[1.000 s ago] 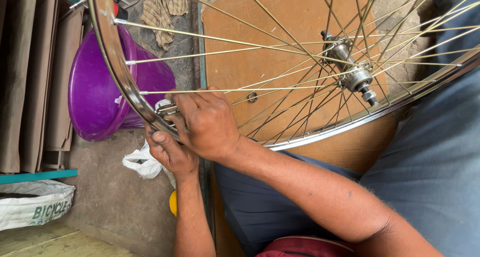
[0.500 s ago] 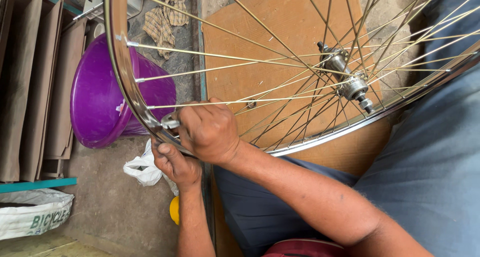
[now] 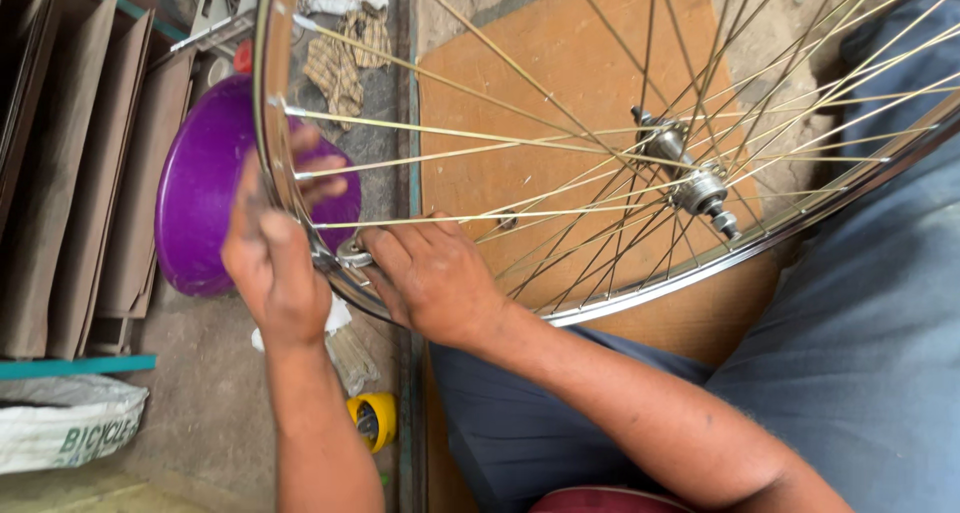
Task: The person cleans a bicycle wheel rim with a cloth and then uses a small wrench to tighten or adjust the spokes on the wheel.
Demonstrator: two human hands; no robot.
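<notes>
- The bicycle wheel (image 3: 600, 303) rests across the person's lap, and both hands meet at its rim: left hand (image 3: 272, 258) wraps the rim, right hand (image 3: 430, 273) pinches a small metal tool (image 3: 352, 253) at a spoke end.
- Risk, as I judge it: the tool could slip off (grip looks shallow), rounding the fitting or nicking fingers.
- Count: one wheel, one hub (image 3: 690, 178), one purple tub (image 3: 200, 188), one yellow tape roll (image 3: 372, 420).

The wheel rim (image 3: 268, 163) stands across the person's lap, with the hub (image 3: 690, 178) right of both hands, the left hand (image 3: 270, 258) outside the rim, the right hand (image 3: 430, 273) inside it among the spokes (image 3: 450, 138), a basin (image 3: 195, 188) left behind the rim, and a board (image 3: 560, 83) beneath.
</notes>
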